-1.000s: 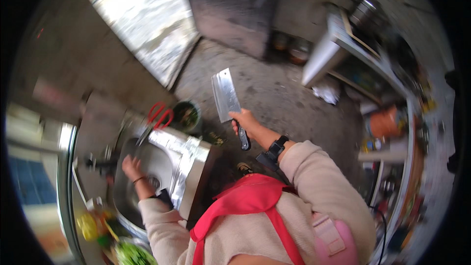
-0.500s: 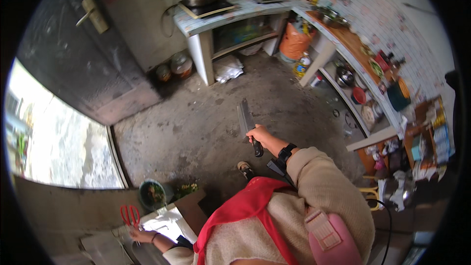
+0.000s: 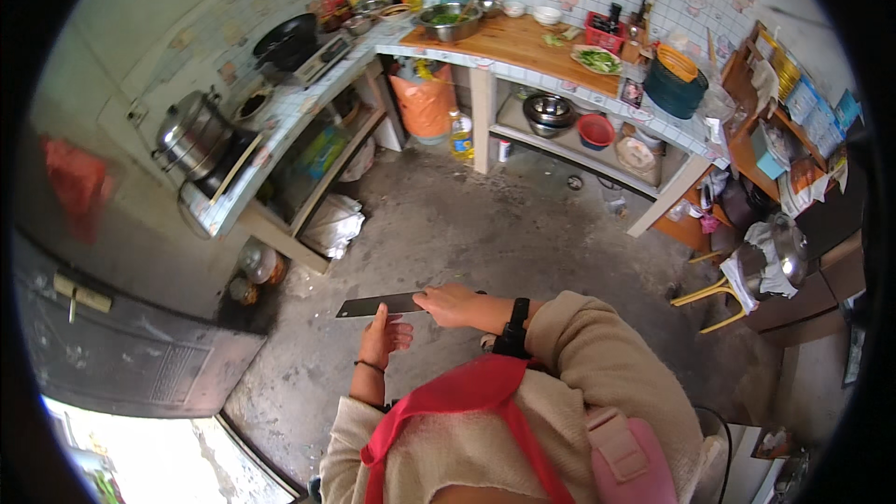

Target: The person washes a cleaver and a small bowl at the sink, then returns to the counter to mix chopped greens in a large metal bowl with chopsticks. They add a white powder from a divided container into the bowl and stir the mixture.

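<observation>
My right hand (image 3: 450,304) is closed round the handle of a kitchen cleaver (image 3: 375,305), held out in front of my body. Its dark, flat blade points left above the floor. Beneath the blade, my left hand (image 3: 381,341) is open, fingers spread and thumb up at the lower edge. Whether the thumb touches the metal I cannot tell. Past the right hand, only a small end of the handle shows.
A tiled counter (image 3: 345,65) runs along the back, bearing a steamer pot (image 3: 193,131), a wok (image 3: 286,42) and a wooden board (image 3: 509,42). At the right, a yellow-legged stool (image 3: 707,299) carries a metal pot (image 3: 786,247). A dark door (image 3: 140,355) is at the left.
I have turned right toward the counter. My left hand has left the red-handled scissors at lower left and come up beside the cleaver. The blade has swung to point left.
</observation>
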`<state>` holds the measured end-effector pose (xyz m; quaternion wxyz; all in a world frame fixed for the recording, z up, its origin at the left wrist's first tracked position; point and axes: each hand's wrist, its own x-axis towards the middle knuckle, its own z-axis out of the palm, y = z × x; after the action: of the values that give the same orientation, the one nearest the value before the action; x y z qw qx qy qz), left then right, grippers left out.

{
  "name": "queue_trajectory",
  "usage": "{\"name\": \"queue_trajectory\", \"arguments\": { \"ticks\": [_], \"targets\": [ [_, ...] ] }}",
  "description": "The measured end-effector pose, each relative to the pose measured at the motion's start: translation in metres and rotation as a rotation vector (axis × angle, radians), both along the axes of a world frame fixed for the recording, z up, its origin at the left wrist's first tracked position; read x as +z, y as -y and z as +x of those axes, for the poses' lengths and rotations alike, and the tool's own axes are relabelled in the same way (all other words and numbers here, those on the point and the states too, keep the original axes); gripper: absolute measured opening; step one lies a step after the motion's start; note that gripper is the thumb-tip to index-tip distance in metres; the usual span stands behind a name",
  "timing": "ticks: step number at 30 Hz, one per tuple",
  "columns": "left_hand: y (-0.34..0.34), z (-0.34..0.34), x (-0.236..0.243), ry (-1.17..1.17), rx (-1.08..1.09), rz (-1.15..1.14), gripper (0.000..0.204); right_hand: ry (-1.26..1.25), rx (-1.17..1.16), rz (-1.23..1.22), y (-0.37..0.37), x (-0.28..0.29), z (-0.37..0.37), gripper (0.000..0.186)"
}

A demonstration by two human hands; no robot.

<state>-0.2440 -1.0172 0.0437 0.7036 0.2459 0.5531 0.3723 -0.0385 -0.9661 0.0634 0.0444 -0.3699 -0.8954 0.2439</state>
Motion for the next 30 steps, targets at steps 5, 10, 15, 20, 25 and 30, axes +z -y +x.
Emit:
{"name": "queue_trajectory", "arguments": {
  "ticks": [5, 10, 15, 20, 25, 30],
  "targets": [
    [-0.1, 0.076, -0.015, 0.188, 0.018, -0.038, 0.031, -0.09, -0.074, 0.067, -0.068, 0.01, 0.07, 0.017],
    [-0.194, 0.112, -0.021, 0.139, 0.085, -0.028, 0.017, -0.012, -0.246, 0.113, -0.132, -0.009, 0.119, 0.014],
    [-0.296, 0.111, -0.027, 0.028, 0.065, 0.114, 0.023, 0.141, -0.531, 0.048, -0.196, -0.043, 0.205, 0.016],
    [-0.417, 0.125, -0.04, -0.107, -0.009, 0.137, 0.026, -0.241, -0.908, -0.604, -0.267, -0.038, 0.295, 0.014],
    [-0.518, 0.193, -0.042, 0.008, -0.261, 0.077, 0.027, 0.417, -0.993, 0.193, -0.327, -0.018, 0.299, 0.034],
    [-0.586, 0.288, -0.019, 0.088, -0.463, 0.07, 0.029, -0.162, -0.808, 0.194, -0.404, 0.01, 0.293, 0.052]
  ]
}}
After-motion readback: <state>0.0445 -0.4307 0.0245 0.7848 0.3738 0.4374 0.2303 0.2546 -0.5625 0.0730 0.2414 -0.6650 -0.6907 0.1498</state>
